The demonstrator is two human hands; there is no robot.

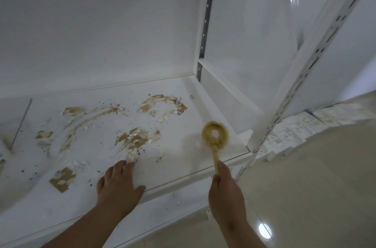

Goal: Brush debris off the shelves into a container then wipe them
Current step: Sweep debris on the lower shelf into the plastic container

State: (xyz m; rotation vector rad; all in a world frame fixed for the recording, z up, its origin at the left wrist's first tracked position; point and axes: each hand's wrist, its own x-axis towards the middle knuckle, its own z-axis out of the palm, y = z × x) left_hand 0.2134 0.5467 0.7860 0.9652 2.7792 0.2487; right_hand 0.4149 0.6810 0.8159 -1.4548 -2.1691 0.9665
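A white shelf (179, 162) fills the lower left, strewn with debris (132, 138): brown cardboard scraps, white flakes, dark specks and white powder. My left hand (119, 185) rests flat on the shelf near its front edge, fingers straight, fingertips at the edge of the debris. My right hand (225, 188) grips the wooden handle of a round brush (215, 136). Its tan bristle head sits blurred over the shelf's right end, to the right of the debris. No container is in view.
A slotted white upright (284, 111) stands at the shelf's front right corner, another post (205, 30) at the back right. White wall panels rise behind. Stacked white packets (295, 131) line the beige floor (315, 197) to the right.
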